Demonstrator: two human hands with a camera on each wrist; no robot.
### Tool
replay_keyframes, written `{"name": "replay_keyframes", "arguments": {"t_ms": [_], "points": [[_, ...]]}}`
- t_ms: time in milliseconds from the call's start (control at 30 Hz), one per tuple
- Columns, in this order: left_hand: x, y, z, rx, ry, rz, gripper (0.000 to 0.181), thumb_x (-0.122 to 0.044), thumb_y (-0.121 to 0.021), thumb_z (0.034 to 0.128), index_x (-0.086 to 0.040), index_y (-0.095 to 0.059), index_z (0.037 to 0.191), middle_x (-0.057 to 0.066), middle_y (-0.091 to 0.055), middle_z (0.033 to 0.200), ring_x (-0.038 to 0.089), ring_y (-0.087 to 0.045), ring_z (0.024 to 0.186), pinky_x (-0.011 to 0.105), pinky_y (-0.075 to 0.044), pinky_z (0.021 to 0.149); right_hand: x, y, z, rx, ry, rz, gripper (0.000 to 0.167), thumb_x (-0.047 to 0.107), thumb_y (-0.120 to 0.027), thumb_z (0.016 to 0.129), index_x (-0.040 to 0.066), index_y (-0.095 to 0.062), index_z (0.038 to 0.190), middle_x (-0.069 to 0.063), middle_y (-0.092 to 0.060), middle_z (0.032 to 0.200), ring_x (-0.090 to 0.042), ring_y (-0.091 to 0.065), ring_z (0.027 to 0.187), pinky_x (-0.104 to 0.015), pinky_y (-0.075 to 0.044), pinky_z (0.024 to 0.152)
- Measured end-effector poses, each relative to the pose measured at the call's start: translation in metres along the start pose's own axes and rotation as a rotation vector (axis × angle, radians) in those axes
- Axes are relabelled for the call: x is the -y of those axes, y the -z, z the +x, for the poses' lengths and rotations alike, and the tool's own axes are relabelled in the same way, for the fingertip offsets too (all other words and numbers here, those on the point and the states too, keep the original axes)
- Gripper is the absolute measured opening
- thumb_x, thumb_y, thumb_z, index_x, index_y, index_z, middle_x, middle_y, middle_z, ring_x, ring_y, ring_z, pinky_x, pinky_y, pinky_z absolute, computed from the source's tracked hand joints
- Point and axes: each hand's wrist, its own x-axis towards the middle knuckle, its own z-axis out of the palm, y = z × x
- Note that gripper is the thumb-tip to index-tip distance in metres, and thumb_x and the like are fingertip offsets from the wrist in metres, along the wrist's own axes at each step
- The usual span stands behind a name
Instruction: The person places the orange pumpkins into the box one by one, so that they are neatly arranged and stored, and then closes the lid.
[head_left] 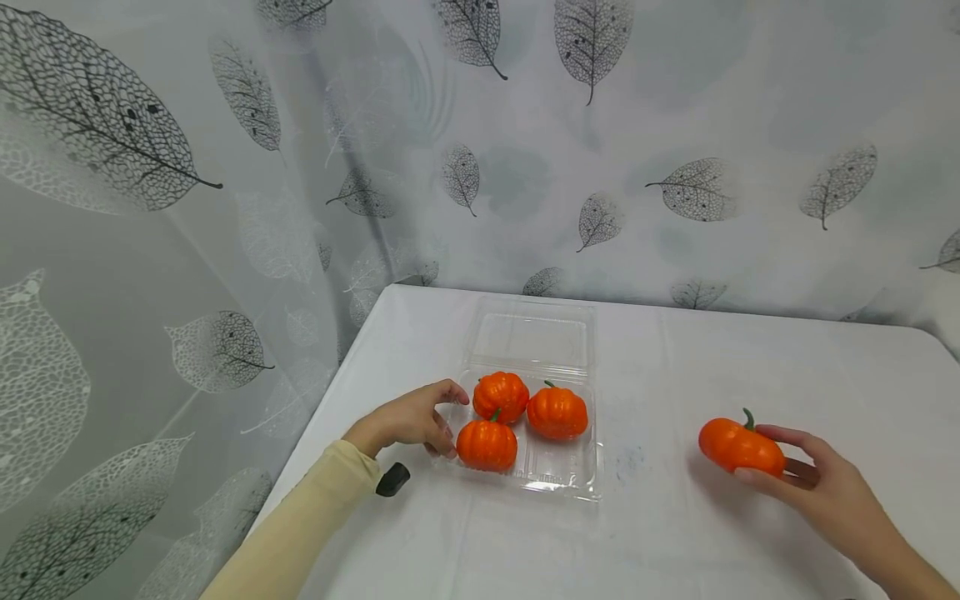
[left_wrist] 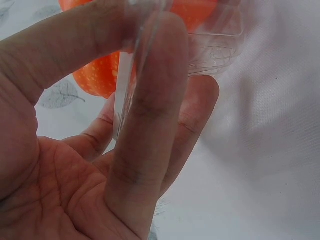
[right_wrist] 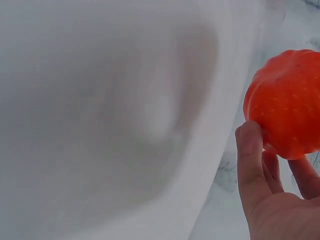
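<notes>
The right hand (head_left: 825,493) holds 1 orange pumpkin (head_left: 738,447) with a green stem, fingers and thumb on its sides, over the white table (head_left: 652,525). The left hand (head_left: 408,418) pinches the left edge of a clear plastic box (head_left: 553,468). 3 more orange pumpkins (head_left: 558,413) sit inside. Its lid (head_left: 532,340) is open.

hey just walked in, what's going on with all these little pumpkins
A person is handling small orange pumpkins with bare hands. The left hand holds the near-left side of a clear plastic box, whose lid lies open at the far side. Three pumpkins sit inside the box. The right hand grips a fourth pumpkin, off to the right of the box and apparently held above the white table.
</notes>
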Motion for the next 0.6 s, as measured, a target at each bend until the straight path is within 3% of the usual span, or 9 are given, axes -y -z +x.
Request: {"name": "replay_keyframes", "arguments": {"t_ms": [67,267,400,600], "points": [[0.000,0.000,0.000,-0.002,0.002,-0.001,0.068,0.007,-0.085,0.0725,-0.007,-0.052,0.130,0.017,-0.047,0.146,0.025,-0.066,0.070,0.036,-0.060,0.068,0.009,-0.003,-0.002,0.018,0.030,0.018,0.081,0.047,-0.069,0.095,0.004,-0.033,0.154,-0.033,-0.034,0.150,-0.053,-0.053,0.122,-0.051,-0.059,0.081],[0.000,0.000,0.001,-0.006,0.004,-0.006,0.068,0.007,-0.085,0.0720,-0.007,-0.052,0.130,0.017,-0.046,0.148,0.025,-0.065,0.069,0.036,-0.060,0.068,0.036,-0.018,-0.008,0.045,0.166,0.130,0.068,0.033,-0.070,0.097,0.008,-0.038,0.151,-0.020,-0.043,0.147,-0.023,-0.069,0.109,-0.023,-0.056,0.076],[-0.002,0.000,-0.001,-0.009,0.002,0.001,0.068,0.007,-0.085,0.0721,-0.007,-0.052,0.130,0.016,-0.046,0.148,0.025,-0.065,0.068,0.036,-0.060,0.067,0.052,-0.030,-0.010,0.065,0.241,0.212,0.056,0.026,-0.071,0.097,0.009,-0.046,0.144,-0.013,-0.050,0.139,-0.014,-0.069,0.104,-0.025,-0.057,0.078],[-0.004,-0.002,-0.002,-0.014,0.008,0.001,0.067,0.008,-0.085,0.0725,-0.006,-0.052,0.130,0.016,-0.048,0.146,0.025,-0.064,0.068,0.036,-0.060,0.067,0.076,-0.051,-0.010,0.092,0.387,0.273,0.038,0.016,-0.073,0.095,0.011,-0.059,0.130,-0.008,-0.062,0.124,-0.012,-0.067,0.101,-0.028,-0.058,0.081]]}}
